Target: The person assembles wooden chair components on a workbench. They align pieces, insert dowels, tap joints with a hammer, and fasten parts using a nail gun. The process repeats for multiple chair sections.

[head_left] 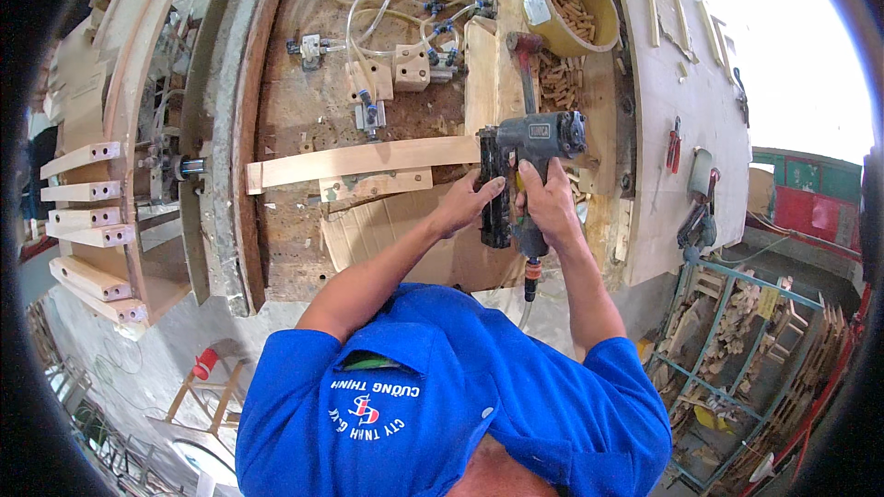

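A dark pneumatic nail gun (540,136) lies across the right end of a long, pale wooden strip (368,163). My right hand (550,201) is closed round the gun's handle, with an air hose fitting (531,278) below it. Against the gun's black magazine rests my left hand (465,202), its thumb over the magazine's edge and its other fingers partly hidden. Under the strip, a shorter wooden block (382,183) sits on the worn bench (295,221). The gun covers the strip's right end.
Air tubing (364,14) and clamps spread over the far bench. A hammer (527,69) lies beyond the gun, near a yellow bucket of dowels (575,14). Drilled wooden pieces (87,225) stand at left. Red-handled pliers (674,145) are on the right board.
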`<state>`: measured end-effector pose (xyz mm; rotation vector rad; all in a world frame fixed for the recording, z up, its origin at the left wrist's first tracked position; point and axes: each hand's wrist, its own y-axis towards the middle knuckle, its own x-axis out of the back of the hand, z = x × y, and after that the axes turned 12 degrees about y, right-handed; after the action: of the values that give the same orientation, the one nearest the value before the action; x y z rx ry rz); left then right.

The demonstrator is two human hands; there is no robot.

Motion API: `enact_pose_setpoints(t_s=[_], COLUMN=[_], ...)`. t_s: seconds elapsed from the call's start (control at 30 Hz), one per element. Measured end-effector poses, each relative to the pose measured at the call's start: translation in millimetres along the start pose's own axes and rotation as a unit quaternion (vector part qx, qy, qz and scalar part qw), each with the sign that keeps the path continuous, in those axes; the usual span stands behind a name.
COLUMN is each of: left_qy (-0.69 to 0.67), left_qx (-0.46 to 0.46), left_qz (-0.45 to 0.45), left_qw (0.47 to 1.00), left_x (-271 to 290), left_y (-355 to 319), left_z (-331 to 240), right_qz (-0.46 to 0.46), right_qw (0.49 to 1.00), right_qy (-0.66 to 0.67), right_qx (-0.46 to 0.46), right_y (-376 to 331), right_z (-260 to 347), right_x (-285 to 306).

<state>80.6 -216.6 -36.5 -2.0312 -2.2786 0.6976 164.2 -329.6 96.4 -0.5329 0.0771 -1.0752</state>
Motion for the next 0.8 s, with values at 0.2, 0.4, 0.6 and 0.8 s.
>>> enact_pose_setpoints(t_s=[0.2, 0.4, 0.6, 0.8], left_qy=[-0.016, -0.070, -0.015, -0.024], left_qx=[0.035, 0.042, 0.062, 0.079], left_qz=[0.011, 0.002, 0.006, 0.013], left_qw=[0.999, 0.997, 0.998, 0.996], left_x=[1, -1, 1, 0], left_y=[2, 5, -7, -10], left_z=[5, 10, 1, -3], right_qz=[-0.011, -0.016, -0.008, -0.010], right_qw=[1.000, 0.995, 0.999, 0.995], right_qy=[-0.017, -0.088, -0.044, -0.096], right_qx=[-0.003, -0.034, -0.016, -0.008], right_y=[-1, 1, -4, -5], right_z=[2, 16, 3, 10], right_x=[-6, -10, -7, -6])
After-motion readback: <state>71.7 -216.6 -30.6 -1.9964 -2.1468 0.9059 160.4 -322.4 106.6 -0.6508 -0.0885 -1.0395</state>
